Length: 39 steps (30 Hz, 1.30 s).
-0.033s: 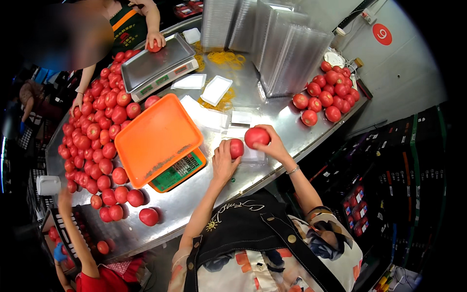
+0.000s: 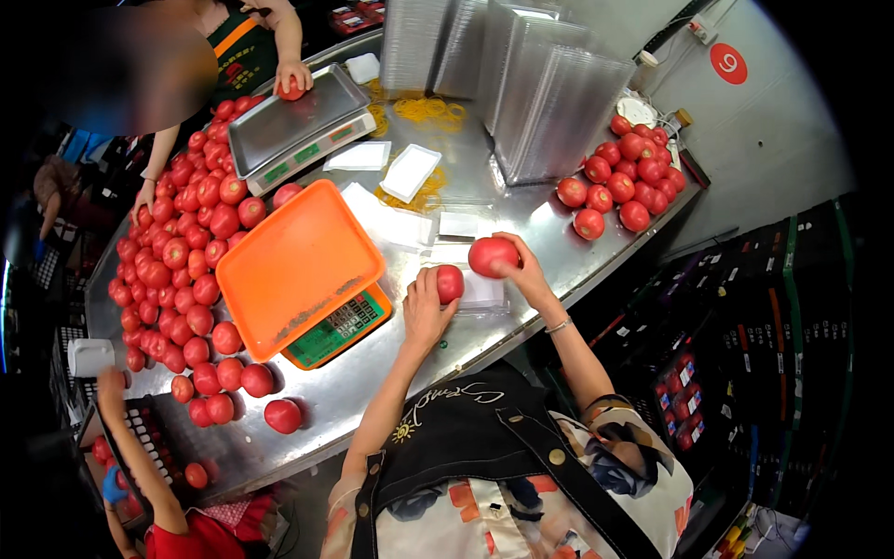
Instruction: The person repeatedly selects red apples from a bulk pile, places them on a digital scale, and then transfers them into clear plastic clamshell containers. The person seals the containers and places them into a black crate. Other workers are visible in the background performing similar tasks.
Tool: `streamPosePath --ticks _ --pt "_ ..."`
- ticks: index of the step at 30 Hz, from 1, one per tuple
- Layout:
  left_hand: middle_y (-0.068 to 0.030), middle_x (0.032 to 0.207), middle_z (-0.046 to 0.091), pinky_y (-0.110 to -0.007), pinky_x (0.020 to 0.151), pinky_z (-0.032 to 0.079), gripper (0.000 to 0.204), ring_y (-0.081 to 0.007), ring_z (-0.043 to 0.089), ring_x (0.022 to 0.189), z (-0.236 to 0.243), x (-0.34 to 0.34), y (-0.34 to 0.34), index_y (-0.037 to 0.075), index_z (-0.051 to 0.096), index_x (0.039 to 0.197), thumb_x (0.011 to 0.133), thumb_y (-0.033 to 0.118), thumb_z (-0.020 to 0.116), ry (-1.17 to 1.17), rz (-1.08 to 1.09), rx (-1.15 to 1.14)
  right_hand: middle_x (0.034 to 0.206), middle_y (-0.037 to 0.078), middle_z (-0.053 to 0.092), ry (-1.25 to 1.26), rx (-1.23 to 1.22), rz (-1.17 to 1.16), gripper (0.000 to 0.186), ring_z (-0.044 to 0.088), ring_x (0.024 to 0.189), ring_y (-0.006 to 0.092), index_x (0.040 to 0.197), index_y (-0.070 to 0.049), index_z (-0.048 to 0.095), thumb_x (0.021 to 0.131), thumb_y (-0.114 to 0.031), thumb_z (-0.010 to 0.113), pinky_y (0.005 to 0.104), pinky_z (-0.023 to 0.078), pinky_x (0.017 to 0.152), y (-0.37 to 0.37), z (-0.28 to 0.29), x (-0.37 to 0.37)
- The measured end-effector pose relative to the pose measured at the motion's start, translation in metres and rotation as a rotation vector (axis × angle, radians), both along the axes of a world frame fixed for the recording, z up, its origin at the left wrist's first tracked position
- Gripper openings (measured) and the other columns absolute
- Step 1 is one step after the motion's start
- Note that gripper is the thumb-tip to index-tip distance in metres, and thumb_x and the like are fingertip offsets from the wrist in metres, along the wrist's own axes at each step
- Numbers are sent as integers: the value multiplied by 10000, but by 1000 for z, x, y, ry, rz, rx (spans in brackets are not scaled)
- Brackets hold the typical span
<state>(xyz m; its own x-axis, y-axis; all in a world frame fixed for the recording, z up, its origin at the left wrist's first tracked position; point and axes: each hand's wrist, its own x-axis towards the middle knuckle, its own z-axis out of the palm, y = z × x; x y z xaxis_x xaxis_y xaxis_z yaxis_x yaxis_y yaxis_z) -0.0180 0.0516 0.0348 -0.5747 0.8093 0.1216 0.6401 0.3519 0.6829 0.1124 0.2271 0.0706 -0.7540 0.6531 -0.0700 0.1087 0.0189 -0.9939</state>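
My left hand (image 2: 424, 306) is closed around a red tomato (image 2: 450, 283). Slightly higher and to the right, a larger tomato (image 2: 491, 256) is in my right hand (image 2: 527, 279), with the fingers curled on its right side. Both tomatoes are close together over a clear plastic tray (image 2: 494, 308), which they partly cover. Left of my hands, an orange weighing pan (image 2: 300, 265) sits tilted on a scale with a green keypad (image 2: 328, 337).
Loose tomatoes (image 2: 177, 252) crowd the table's left side; a smaller pile (image 2: 633, 177) lies at right. Tall stacks of clear plastic trays (image 2: 559, 112) stand behind. Across the table, a person's hand (image 2: 293, 74) holds a tomato at a metal-topped scale (image 2: 298, 121). Another person's arm (image 2: 140, 438) reaches in at lower left.
The hand of the person at lower left has moved slightly down and left. The whole view has shifted a little; my hands keep hold of the same two tomatoes.
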Motion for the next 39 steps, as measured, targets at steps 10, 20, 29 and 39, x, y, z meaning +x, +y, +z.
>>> streamPosePath --ticks 10,20,29,39 --pt "-159 1294 461 -464 934 430 671 -396 476 1114 3 1 -1 59 422 1297 731 210 750 -22 -17 32 1265 131 567 304 -853 -345 719 595 1100 370 1319 -115 465 881 -684 435 444 465 918 -2 28 19" --pt "-164 1314 451 -460 955 420 691 -391 464 1135 1 -2 0 53 415 1313 733 213 755 -4 -39 3 1292 192 536 368 -1019 -232 738 600 1088 411 1360 -84 415 876 -635 504 472 544 896 -10 26 23" --pt "-141 1344 441 -506 963 408 769 -372 451 1180 4 -5 7 100 409 1359 702 246 781 -7 -41 -152 1278 179 537 398 -1008 -140 681 622 1045 396 1359 -98 402 887 -565 549 442 579 835 -17 21 18" --pt "-126 1337 464 -519 992 379 672 -344 412 1257 27 -11 6 103 459 1328 747 266 754 219 -72 -174 1275 191 531 396 -962 -69 629 614 1050 412 1352 -82 395 914 -518 513 448 592 782 -26 28 15"
